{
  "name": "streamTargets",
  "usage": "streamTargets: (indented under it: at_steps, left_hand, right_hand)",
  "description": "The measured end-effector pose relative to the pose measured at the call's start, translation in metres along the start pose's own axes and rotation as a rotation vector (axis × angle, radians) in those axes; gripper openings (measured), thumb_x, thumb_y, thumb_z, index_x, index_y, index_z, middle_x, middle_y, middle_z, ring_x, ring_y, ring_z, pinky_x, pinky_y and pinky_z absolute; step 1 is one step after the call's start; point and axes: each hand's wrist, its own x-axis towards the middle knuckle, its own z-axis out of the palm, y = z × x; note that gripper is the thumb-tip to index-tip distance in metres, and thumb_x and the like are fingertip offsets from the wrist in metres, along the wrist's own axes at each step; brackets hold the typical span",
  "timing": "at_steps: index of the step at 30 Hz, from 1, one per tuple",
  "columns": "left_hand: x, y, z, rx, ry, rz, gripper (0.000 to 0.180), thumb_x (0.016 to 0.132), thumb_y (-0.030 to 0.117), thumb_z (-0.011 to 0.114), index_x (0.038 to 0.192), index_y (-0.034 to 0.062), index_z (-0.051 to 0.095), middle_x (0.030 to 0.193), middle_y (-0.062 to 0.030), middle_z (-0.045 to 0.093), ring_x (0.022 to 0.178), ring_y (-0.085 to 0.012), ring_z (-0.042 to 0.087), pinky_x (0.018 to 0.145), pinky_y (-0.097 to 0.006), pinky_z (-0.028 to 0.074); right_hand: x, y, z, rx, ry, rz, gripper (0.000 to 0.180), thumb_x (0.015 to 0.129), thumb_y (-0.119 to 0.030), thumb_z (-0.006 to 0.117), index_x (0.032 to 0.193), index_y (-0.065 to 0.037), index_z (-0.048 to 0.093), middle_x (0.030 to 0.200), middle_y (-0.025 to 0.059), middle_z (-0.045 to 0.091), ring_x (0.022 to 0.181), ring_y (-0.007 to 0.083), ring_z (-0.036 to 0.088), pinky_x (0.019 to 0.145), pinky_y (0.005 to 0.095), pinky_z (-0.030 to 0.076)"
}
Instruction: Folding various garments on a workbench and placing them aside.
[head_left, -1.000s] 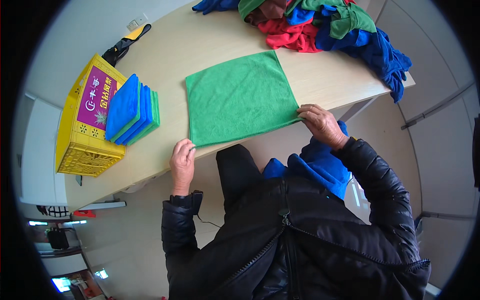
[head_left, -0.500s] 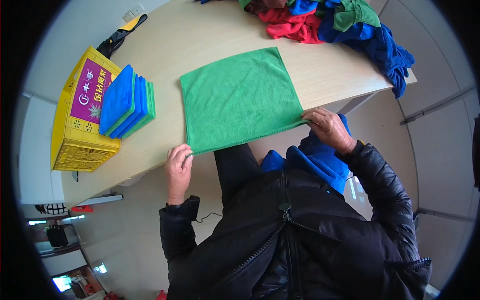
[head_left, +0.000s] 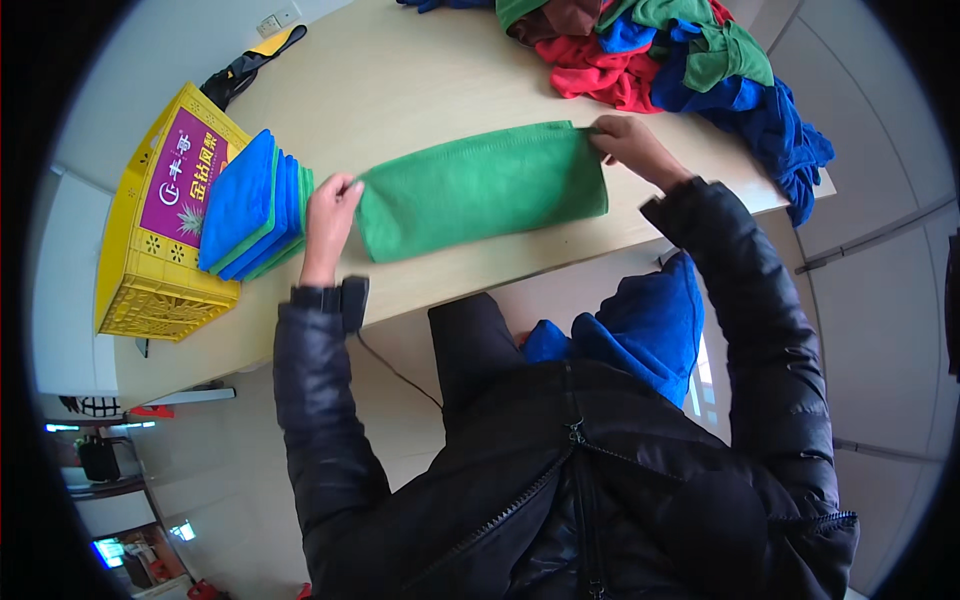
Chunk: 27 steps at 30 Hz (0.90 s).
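A green towel point(head_left: 480, 195) lies folded over on the table, its fold toward me and its two free edges together on the far side. My left hand point(head_left: 331, 215) pinches its far left corner. At the far right corner, my right hand point(head_left: 630, 146) grips the edge between thumb and fingers. Just left of my left hand stands a leaning stack of folded blue and green towels point(head_left: 245, 210).
A yellow plastic crate point(head_left: 165, 300) with a purple label sits behind the stack. At the back right is a heap of crumpled cloths point(head_left: 690, 70) in red, blue, green and brown. Blue cloth point(head_left: 640, 325) hangs by my lap below the table's near edge point(head_left: 470, 287).
Both hands have moved away from me with the towel's near edge and brought it over to the far edge. The towel, spread flat before, is doubled now.
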Motion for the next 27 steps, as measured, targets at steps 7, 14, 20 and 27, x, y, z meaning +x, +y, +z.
streamTargets:
  at_steps: [7,14,20,27]
  left_hand:
    - [0.046,-0.087,0.046,0.051,-0.013,-0.161,0.025,0.088,0.023,0.072,0.085,-0.0009,0.066,0.067,-0.0076,0.062,0.061,-0.0131,0.055,0.061,-0.032,0.046]
    - [0.017,-0.093,0.043,0.041,-0.009,-0.178,0.030,0.089,0.029,0.071,0.081,-0.0001,0.065,0.062,-0.0094,0.060,0.056,-0.0166,0.055,0.058,-0.036,0.045]
    - [-0.038,-0.039,0.047,0.216,-0.062,-0.307,0.039,0.090,0.033,0.070,0.075,-0.0016,0.060,0.072,-0.0160,0.060,0.067,-0.0278,0.059,0.064,-0.043,0.045]
    - [-0.095,-0.020,0.051,0.329,0.138,-0.202,0.043,0.090,0.034,0.069,0.071,-0.0020,0.056,0.088,-0.0201,0.060,0.085,-0.0402,0.056,0.076,-0.049,0.044]
  right_hand:
    - [0.054,0.053,0.028,0.126,0.068,0.308,0.022,0.093,-0.022,0.064,0.099,-0.001,0.068,0.080,0.0048,0.068,0.064,0.0139,0.065,0.059,0.0284,0.054]
    - [0.023,0.037,0.032,0.236,0.125,0.404,0.036,0.091,-0.025,0.069,0.115,0.001,0.063,0.083,0.0083,0.068,0.066,0.0148,0.066,0.060,0.0296,0.055]
    - [-0.032,0.028,0.058,0.190,0.313,0.318,0.044,0.092,-0.025,0.070,0.125,0.000,0.058,0.087,0.0065,0.067,0.075,0.0149,0.064,0.067,0.0288,0.052]
    - [-0.066,0.023,0.090,0.029,0.428,0.180,0.037,0.091,-0.018,0.069,0.124,-0.006,0.060,0.078,0.0044,0.061,0.070,0.0149,0.057,0.062,0.0310,0.047]
